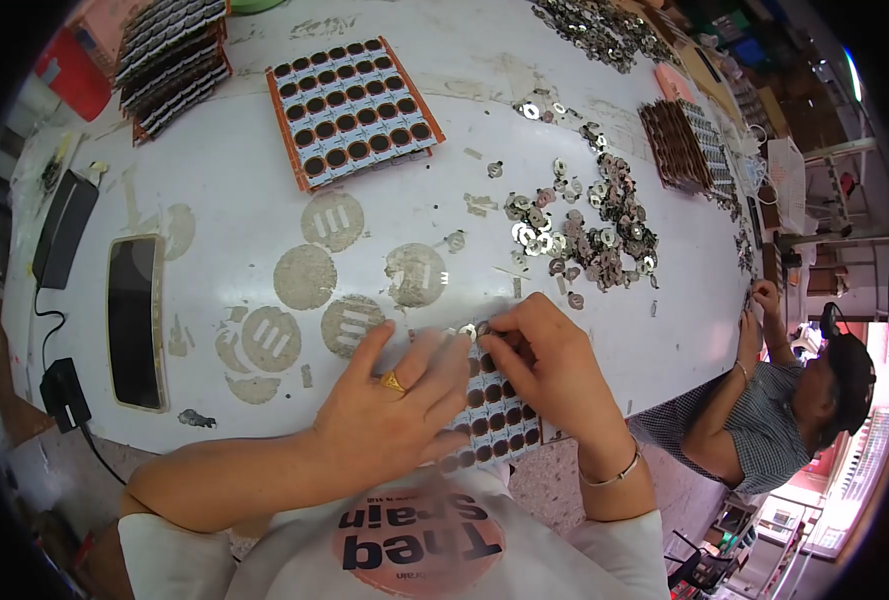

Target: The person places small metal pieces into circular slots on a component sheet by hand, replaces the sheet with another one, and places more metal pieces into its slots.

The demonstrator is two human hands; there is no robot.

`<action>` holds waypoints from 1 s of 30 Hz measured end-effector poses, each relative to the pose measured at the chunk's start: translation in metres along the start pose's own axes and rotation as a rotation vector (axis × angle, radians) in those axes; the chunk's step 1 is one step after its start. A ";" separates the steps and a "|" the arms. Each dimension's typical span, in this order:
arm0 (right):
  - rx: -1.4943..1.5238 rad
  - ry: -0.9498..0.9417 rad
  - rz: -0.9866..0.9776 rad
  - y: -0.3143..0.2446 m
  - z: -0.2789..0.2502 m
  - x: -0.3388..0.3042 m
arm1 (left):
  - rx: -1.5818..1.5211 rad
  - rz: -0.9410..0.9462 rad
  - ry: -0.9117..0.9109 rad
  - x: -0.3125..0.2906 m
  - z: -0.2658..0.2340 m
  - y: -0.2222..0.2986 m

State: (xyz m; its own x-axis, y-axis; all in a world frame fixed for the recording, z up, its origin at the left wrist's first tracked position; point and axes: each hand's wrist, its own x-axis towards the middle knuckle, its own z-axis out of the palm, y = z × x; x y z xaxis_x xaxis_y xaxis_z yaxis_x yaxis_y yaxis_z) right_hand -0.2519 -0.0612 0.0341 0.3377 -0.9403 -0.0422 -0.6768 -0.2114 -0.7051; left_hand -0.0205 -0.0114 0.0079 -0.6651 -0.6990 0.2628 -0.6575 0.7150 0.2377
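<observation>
A panel (pixel 501 416) with rows of dark round pads lies at the near table edge, partly hidden under both my hands. My left hand (pixel 399 395), with a gold ring on one finger, is over its left side. Its fingers are apart and some are smeared by motion; nothing shows in them. At the panel's far edge my right hand (pixel 544 365) is closed in a pinch, thumb against forefinger. A shiny small metal disc (pixel 469 330) shows at those fingertips, mostly covered.
Loose metal discs (pixel 604 230) lie scattered beyond my right hand, with another heap (pixel 604 35) farther back. Panel stacks (pixel 354 110) stand at the back. A phone (pixel 136 320) and black adapter (pixel 67 230) lie left. Another person (pixel 784 410) works at the right edge.
</observation>
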 end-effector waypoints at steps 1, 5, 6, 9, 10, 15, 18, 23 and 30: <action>-0.082 -0.005 -0.047 -0.006 -0.001 0.002 | 0.001 -0.001 0.002 -0.001 0.000 0.000; -0.148 -0.082 -0.072 -0.008 -0.004 0.004 | 0.010 -0.012 0.011 -0.003 0.003 0.001; -0.151 -0.084 -0.079 -0.009 -0.002 0.003 | 0.024 -0.007 0.018 -0.004 0.003 0.001; -0.160 -0.036 -0.030 -0.008 0.004 -0.006 | 0.039 0.001 0.006 -0.004 0.003 0.002; -0.140 -0.014 0.000 -0.006 0.006 -0.008 | 0.039 0.000 0.011 -0.005 0.004 0.002; -0.131 0.076 0.006 -0.004 0.014 -0.016 | 0.052 0.021 0.019 -0.005 0.007 0.002; -0.138 0.076 -0.027 0.000 0.013 -0.015 | 0.064 0.019 0.008 -0.005 0.007 0.002; -0.150 0.006 -0.071 0.003 0.007 -0.011 | 0.046 0.020 0.016 -0.005 0.006 0.001; -0.315 -0.079 -0.100 -0.020 -0.013 -0.011 | -0.025 0.040 0.003 -0.005 0.011 -0.001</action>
State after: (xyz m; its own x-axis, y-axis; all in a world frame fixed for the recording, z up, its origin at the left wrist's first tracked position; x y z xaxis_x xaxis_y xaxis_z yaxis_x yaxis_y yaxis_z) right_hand -0.2503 -0.0499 0.0579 0.4540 -0.8897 -0.0477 -0.8025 -0.3851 -0.4558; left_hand -0.0205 -0.0084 -0.0039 -0.6894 -0.6698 0.2758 -0.6212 0.7425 0.2504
